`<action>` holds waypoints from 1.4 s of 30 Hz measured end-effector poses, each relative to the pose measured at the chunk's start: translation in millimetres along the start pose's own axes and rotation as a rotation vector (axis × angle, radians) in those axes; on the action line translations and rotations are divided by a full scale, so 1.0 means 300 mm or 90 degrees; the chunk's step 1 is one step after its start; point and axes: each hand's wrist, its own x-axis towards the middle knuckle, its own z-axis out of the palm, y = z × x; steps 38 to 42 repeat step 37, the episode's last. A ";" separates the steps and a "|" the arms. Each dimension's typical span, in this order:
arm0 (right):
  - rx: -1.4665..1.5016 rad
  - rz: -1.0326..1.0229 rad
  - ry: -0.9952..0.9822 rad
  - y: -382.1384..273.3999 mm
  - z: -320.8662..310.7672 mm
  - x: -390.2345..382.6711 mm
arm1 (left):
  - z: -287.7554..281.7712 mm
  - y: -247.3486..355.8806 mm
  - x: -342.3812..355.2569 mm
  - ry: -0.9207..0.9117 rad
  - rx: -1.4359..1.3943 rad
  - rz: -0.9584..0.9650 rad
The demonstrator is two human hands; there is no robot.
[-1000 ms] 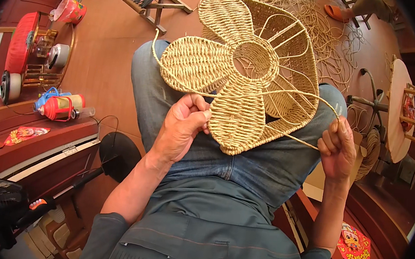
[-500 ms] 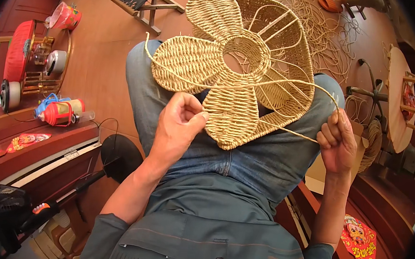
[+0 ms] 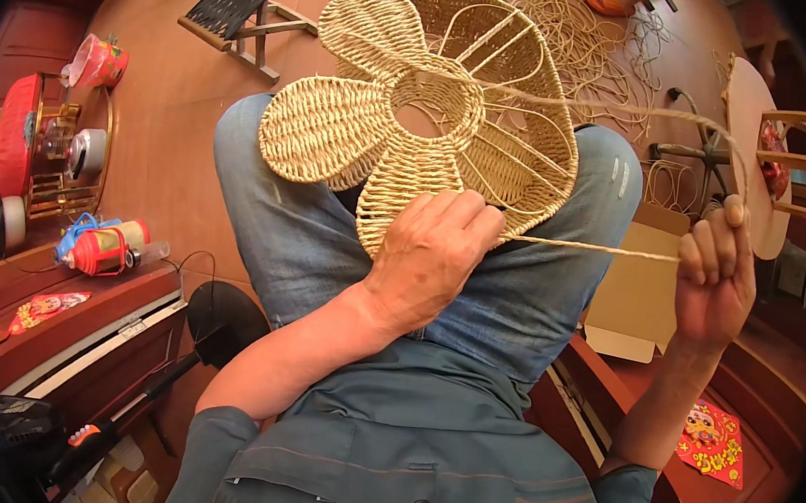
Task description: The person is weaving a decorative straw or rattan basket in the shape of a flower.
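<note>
A straw-coloured woven basket (image 3: 327,131) rests across my thighs. Flower-like woven petals fan out from its round central ring, and bare cord strands span its right side. My left hand (image 3: 430,254) lies over the lower petal, fingers bent and closed at its right edge; the fingertips are partly hidden. From that edge a twisted cord (image 3: 607,250) runs taut to my right hand (image 3: 719,272), raised at the right with its fingers closed around it. The cord's loose length loops up from this hand and back left over the basket.
Loose cord (image 3: 569,35) lies heaped on the floor beyond the basket. A small folding stool (image 3: 232,7) stands far left. An open cardboard box (image 3: 637,293) is beside my right knee, and a red thermos-like bottle (image 3: 103,247) lies on the left cabinet.
My left hand has moved right onto the lower petal's edge. My right hand has moved outward to the right, carrying the cord; its free length has swung upward. The basket appears farther left.
</note>
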 end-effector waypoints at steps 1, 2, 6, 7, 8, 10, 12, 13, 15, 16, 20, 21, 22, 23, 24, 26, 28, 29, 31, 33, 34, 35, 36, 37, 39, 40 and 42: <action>0.005 -0.011 -0.043 -0.009 0.002 0.013 | -0.008 -0.007 0.000 0.033 -0.050 0.001; -0.068 -0.027 0.008 -0.006 0.003 0.020 | -0.020 -0.016 -0.004 0.064 -0.100 0.002; -0.722 -0.089 0.286 0.100 0.014 0.007 | -0.078 -0.054 -0.033 0.115 -0.178 -0.185; -0.773 -0.071 0.204 0.129 0.028 -0.009 | -0.089 -0.061 -0.040 0.115 -0.190 -0.194; -0.798 -0.063 0.199 0.180 0.044 -0.022 | -0.099 -0.068 -0.046 0.116 -0.145 -0.186; -0.848 -0.069 0.110 0.279 0.094 -0.057 | -0.109 -0.075 -0.051 0.124 -0.068 -0.164; -0.894 -0.097 -0.017 0.373 0.151 -0.073 | -0.109 -0.073 -0.049 0.107 -0.069 -0.186; -0.921 -0.138 -0.062 0.420 0.172 -0.071 | -0.110 -0.072 -0.048 0.090 -0.069 -0.208; -0.914 -0.158 -0.074 0.484 0.200 -0.071 | -0.114 -0.074 -0.047 0.089 -0.065 -0.202; -0.930 -0.167 -0.089 0.507 0.203 -0.066 | -0.114 -0.075 -0.047 0.088 -0.061 -0.199; -0.983 -0.237 -0.158 0.569 0.200 -0.048 | -0.112 -0.078 -0.051 0.085 -0.056 -0.194; -1.005 -0.237 -0.171 0.576 0.199 -0.046 | -0.112 -0.079 -0.052 0.079 -0.055 -0.195; -1.006 -0.243 -0.172 0.582 0.196 -0.042 | -0.112 -0.080 -0.053 0.073 -0.054 -0.197; -1.018 -0.261 -0.182 0.591 0.193 -0.038 | -0.111 -0.080 -0.053 0.073 -0.055 -0.197; -1.026 -0.285 -0.189 0.595 0.190 -0.036 | -0.110 -0.081 -0.053 0.072 -0.056 -0.199; -1.034 -0.285 -0.194 0.594 0.186 -0.042 | -0.109 -0.083 -0.057 0.069 -0.058 -0.201; -1.044 -0.291 -0.212 0.597 0.183 -0.047 | -0.112 -0.089 -0.068 0.061 -0.042 -0.188; -1.058 -0.289 -0.220 0.598 0.181 -0.048 | -0.115 -0.094 -0.074 0.069 -0.033 -0.178; -1.090 -0.335 -0.226 0.604 0.173 -0.057 | -0.121 -0.092 -0.074 0.055 -0.042 -0.173; -1.093 -0.307 -0.237 0.606 0.161 -0.064 | -0.119 -0.078 -0.066 0.048 -0.055 -0.198; -1.074 -0.348 -0.228 0.615 0.157 -0.055 | -0.120 -0.073 -0.058 0.031 -0.050 -0.218; -1.056 -0.367 -0.216 0.613 0.150 -0.055 | -0.118 -0.064 -0.053 0.028 -0.062 -0.241; -1.079 -0.348 -0.221 0.611 0.147 -0.057 | -0.115 -0.065 -0.048 0.016 -0.061 -0.265; -1.070 -0.344 -0.229 0.612 0.145 -0.057 | -0.113 -0.070 -0.043 -0.015 -0.065 -0.319; -1.070 -0.344 -0.229 0.612 0.145 -0.057 | -0.113 -0.070 -0.043 -0.015 -0.065 -0.319; -1.070 -0.344 -0.229 0.612 0.145 -0.057 | -0.113 -0.070 -0.043 -0.015 -0.065 -0.319; -1.070 -0.344 -0.229 0.612 0.145 -0.057 | -0.113 -0.070 -0.043 -0.015 -0.065 -0.319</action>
